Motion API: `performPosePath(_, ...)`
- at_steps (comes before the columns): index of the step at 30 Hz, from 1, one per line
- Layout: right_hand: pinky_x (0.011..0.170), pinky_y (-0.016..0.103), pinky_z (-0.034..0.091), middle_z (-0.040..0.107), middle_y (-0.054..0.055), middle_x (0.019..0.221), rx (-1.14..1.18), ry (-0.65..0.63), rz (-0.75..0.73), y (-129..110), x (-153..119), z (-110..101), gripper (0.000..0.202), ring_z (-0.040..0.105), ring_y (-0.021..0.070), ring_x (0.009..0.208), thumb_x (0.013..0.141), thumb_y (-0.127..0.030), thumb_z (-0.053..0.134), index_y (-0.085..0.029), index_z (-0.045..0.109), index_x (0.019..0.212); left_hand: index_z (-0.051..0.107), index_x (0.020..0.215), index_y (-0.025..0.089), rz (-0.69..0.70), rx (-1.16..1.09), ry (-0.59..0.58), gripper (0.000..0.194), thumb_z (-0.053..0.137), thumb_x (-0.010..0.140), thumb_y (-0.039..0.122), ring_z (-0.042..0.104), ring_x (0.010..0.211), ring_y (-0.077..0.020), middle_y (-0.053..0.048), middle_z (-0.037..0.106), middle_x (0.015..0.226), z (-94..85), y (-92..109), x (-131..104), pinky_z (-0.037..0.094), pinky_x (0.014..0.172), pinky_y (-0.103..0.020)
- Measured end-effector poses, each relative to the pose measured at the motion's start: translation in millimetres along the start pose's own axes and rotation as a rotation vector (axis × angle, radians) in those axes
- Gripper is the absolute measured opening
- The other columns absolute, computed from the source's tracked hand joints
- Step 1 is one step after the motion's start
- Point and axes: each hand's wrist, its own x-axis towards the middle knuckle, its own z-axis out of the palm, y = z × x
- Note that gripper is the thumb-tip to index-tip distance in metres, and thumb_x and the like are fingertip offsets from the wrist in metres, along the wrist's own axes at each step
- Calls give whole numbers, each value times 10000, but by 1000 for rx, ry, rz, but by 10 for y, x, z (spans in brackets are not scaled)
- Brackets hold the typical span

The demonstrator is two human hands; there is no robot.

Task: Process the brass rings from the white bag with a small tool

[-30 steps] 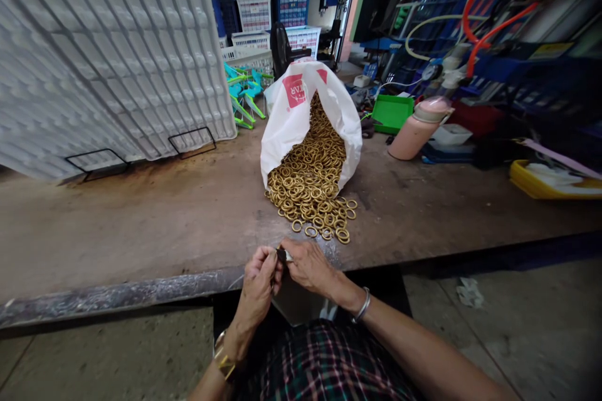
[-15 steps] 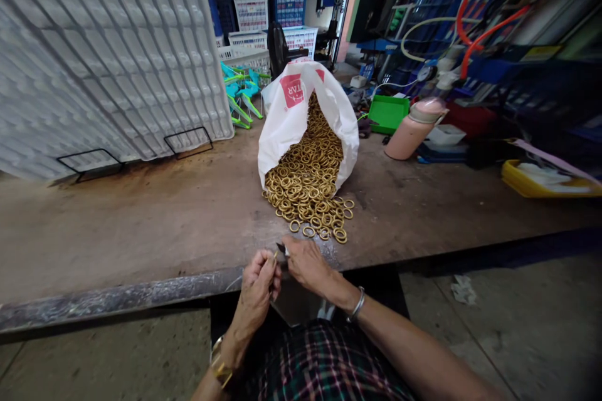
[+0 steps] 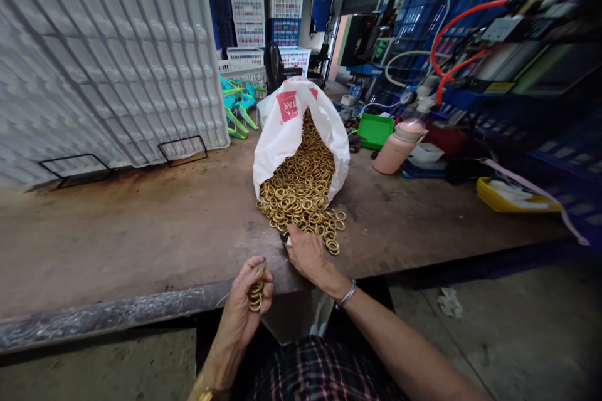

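A white plastic bag with red print lies open on its side, and many brass-coloured rings spill from its mouth onto the table. My left hand, above the front edge, is closed around several brass rings. Against the near edge of the pile is my right hand, its fingers curled around a small dark-and-white tool whose kind I cannot make out. The fingertips reach the nearest loose rings.
Ribbed white trays stand upright in black wire holders at the left. A pink bottle, a green tray and a yellow tray are on the right. The wooden table ends at a worn front edge.
My hands have moved apart. The right went forward to the rings with the small tool, while the left drew back and turned, showing rings in its fingers. The view tilted up slightly.
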Motion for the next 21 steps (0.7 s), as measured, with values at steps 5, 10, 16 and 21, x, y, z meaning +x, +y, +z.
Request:
performPosePath(5, 634, 275, 355, 653, 98, 829, 34, 32, -15, 33, 15, -13, 240, 620, 218, 755, 834, -230, 446, -154, 414, 1059, 561, 747, 137, -20, -112, 23, 222, 716, 613, 222, 540, 588, -85, -24, 591, 722, -46, 18, 26, 278, 372, -131)
performPosePath(10, 604, 246, 329, 620, 38, 747, 284, 89, -68, 21, -35, 34, 147, 578, 163, 672, 826, -169, 406, -177, 468, 960, 533, 698, 137, -3, -116, 54, 228, 732, 614, 209, 566, 622, -97, -35, 608, 738, -43, -3, 42, 273, 363, -119)
performPosePath(16, 545, 208, 349, 496, -63, 568, 926, 30, -152, -106, -160, 9, 44, 471, 103, 519, 814, -238, 419, -205, 446, 807, 524, 792, 169, 174, 82, 104, 294, 706, 658, 357, 489, 500, -60, 31, 547, 639, 34, -28, 48, 260, 352, -121)
performPosePath(21, 555, 201, 367, 525, -58, 606, 1098, -64, -203, -181, -213, -15, 64, 489, 94, 562, 816, -261, 433, -202, 450, 798, 560, 816, 162, 234, 281, 139, 346, 677, 656, 446, 432, 443, -49, 22, 558, 639, 67, -61, 45, 253, 347, -140)
